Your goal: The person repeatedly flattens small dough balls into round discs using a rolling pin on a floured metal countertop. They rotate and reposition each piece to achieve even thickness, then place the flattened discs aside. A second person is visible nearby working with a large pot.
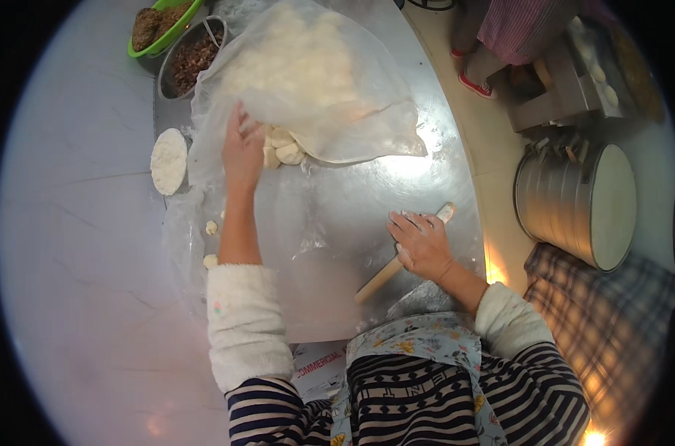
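My left hand (242,139) reaches to the near edge of a clear plastic sheet (382,125), beside several pale dough pieces (287,150) that stick out from under it. Its fingers touch the plastic, but whether they grip it is unclear. Beneath the sheet lies a large heap of more dough pieces, blurred by the plastic. My right hand (423,245), dusted with flour, lies over a wooden rolling pin (379,281) and holds it slantwise on the metal table (315,295). Both ends of the pin show; its middle is hidden under the palm.
At the far left are a metal bowl of chopped filling (195,64) and a green basin (167,28). Flour fills a small container (169,161) by the left edge, near dough scraps (211,227). A metal drum (574,206) and another person's legs (476,61) are to the right.
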Demonstrator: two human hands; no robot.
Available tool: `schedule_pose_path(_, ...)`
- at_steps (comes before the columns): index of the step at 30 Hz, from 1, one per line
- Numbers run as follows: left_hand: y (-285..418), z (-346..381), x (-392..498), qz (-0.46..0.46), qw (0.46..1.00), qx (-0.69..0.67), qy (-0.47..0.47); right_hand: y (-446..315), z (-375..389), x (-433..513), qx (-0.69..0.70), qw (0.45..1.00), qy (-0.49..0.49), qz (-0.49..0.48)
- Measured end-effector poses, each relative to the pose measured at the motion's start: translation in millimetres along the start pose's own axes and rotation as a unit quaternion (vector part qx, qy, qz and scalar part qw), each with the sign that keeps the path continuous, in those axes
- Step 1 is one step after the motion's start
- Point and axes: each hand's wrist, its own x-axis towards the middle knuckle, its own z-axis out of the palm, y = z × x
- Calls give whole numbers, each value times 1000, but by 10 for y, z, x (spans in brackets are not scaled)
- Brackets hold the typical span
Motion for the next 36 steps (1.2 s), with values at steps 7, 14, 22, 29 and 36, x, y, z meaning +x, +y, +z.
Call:
schedule_pose_path(7, -1094, 134, -738, -18, 975, 189, 115, -29, -42, 60, -7, 1000, 1, 3)
schedule_pose_path(14, -397, 168, -757, -179, 927, 330, 18, -5, -8, 26, -18, 1000, 9, 13)
schedule_pose_path(22, -729, 170, -837, -83, 972, 211, 56, -29, 27, 62, 3, 1000, 5, 9)
schedule_pose_path(29, -402, 108, -1834, -284, 869, -405, 11, -34, 74, 41, 8, 999, 29, 14)
schedule_pose_path(36, -108, 60, -2045, -291, 832, -473, 7, -29, 81, 50, 5, 999, 41, 10)
